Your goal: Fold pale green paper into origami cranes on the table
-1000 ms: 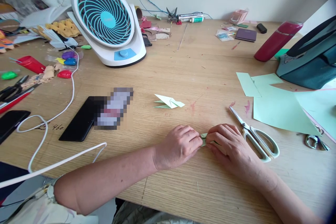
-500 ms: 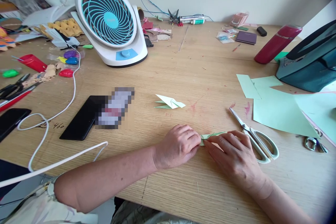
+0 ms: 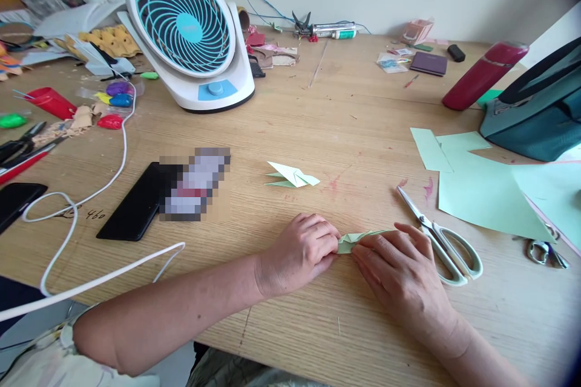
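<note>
A small folded piece of light green paper [image 3: 346, 243] lies low over the desk between my hands. My left hand [image 3: 299, 254] is closed on its left end, fingers curled in a pinch. From the other side, my right hand [image 3: 403, 272] grips the paper with thumb and fingers, covering much of it. Just beyond my hands rests another folded green paper figure [image 3: 293, 175], pointed at its left end. Beside my right hand lie scissors [image 3: 436, 233] with pale handles, their blades pointing away to the upper left.
Sheets of green paper [image 3: 485, 193] lie at right, near a teal bag [image 3: 535, 109] and a red flask [image 3: 485, 75]. A white fan [image 3: 218, 97] stands at the back left. Phones, one a black phone [image 3: 131, 205], and a white cable [image 3: 122, 157] occupy the left side.
My left hand has shifted slightly left, so more of the folded paper shows between my hands. My right hand stays nearly in place. The view has turned slightly.
</note>
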Demonstrator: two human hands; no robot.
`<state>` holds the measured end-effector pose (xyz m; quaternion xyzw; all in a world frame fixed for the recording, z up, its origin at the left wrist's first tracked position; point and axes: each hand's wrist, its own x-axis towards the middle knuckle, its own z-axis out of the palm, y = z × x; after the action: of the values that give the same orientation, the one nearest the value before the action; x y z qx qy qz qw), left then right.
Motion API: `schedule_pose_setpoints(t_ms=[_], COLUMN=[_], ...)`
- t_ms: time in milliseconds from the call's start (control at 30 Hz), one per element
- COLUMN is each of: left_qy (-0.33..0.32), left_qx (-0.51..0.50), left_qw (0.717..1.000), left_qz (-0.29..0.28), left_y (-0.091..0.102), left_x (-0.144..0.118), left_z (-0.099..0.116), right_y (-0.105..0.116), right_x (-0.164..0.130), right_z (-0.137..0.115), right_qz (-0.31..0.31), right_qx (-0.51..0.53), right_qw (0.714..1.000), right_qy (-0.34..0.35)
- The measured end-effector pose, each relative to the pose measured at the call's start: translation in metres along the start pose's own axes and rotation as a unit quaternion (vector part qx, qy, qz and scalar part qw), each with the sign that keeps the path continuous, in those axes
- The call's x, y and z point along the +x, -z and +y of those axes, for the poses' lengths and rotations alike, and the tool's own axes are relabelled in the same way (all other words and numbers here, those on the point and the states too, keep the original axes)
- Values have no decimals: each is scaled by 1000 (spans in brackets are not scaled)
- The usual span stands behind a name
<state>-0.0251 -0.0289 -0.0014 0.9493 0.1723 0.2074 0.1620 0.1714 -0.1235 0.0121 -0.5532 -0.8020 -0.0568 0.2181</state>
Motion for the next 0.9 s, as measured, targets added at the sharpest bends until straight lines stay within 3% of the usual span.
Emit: schedule_pose_setpoints(t_ms=[267,567,767,900], left_qy=[6,47,45,83], left_qx=[44,1,33,-2], left_qw=[999,997,996,992], left_qz=[-25,-55,-70,-99], left_y=[10,11,16,22], left_x=[-2,-3,-4,-3], left_z=[4,0,-3,-4], right_y=[4,0,0,3], right_x=[-3,-2,-1,1], right_z=[-11,-9,-10,-10], right_qz=[-11,-27,-36,-42], right_qx=[0,9,37,50], right_qw=[1000,999,998,996], right_qy=[-15,-18,-39,-65])
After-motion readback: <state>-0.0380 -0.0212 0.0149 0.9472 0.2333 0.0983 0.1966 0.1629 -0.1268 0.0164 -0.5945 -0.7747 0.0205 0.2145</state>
